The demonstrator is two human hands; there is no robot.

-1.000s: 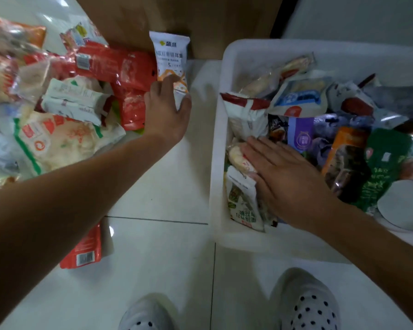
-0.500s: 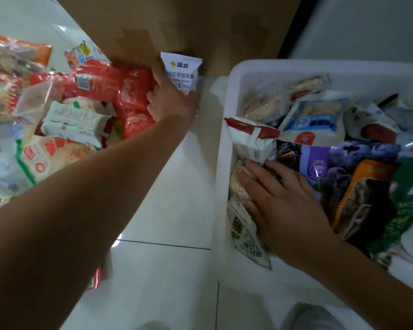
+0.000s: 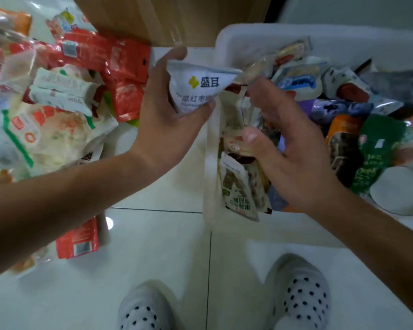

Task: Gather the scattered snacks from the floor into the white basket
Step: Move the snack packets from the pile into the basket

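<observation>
My left hand is shut on a small white snack packet with blue characters and a yellow logo, held in the air right at the left rim of the white basket. My right hand hovers over the basket's left side with fingers spread, just right of the packet, holding nothing. The basket is filled with several snack packs, among them a green-and-white pack standing against the left wall. A heap of snacks lies on the floor at the left.
A red packet lies on the white tile floor under my left forearm. A brown wooden panel stands behind the heap and basket. My feet in dotted white slippers are at the bottom edge.
My left hand lifted the white packet off the floor pile and carried it right to the basket rim. My right hand rose off the basket's snacks and opened toward the packet.
</observation>
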